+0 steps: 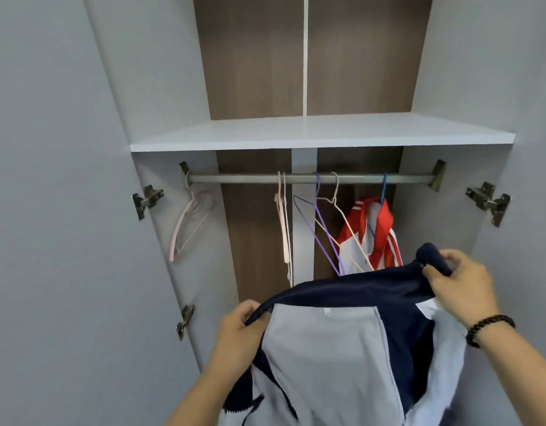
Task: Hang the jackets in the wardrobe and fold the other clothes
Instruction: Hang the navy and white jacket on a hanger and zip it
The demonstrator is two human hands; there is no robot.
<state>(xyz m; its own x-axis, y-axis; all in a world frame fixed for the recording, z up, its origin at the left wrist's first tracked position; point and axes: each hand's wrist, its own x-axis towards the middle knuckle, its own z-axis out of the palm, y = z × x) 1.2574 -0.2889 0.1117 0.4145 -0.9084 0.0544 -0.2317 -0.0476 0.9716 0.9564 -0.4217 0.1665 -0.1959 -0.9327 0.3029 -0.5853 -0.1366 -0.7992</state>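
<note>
The person stands square to the open wardrobe (161,87), holding a navy and white jacket (333,348) up in front of it. The left hand (237,330) has its fingers curled round the dark edge of the jacket at one shoulder; the right hand (459,287) pinches a bunched bit of navy cloth, the collar or the other shoulder, and sits higher and closer to the rail (308,178). So the top edge of the jacket runs across from low left to high right, roughly along the same line as the rail, and the rest of it hangs straight down between the arms.

What matters for the next move is that the rail lies above and beyond both hands, and I can see no hanger in the jacket. The free hangers are on the rail: a purple wire hanger (324,235) and a pale wire hanger (348,232) just above the jacket's top edge, near the right hand, two thin pale hangers (282,229) closer to the middle, and a pink hanger (188,222) well off to the left by the side wall. The right hand looks the better placed to reach one, though it would have to let go of the cloth first.

A red and white jacket (373,232) already hangs on a blue hanger (383,189) at the right end of the rail, just behind the purple and pale ones. There is open rail between the pink hanger and the middle pair. Above the rail runs a white shelf (320,133), and the doors stand open on both sides, so nothing crowds the arms
</note>
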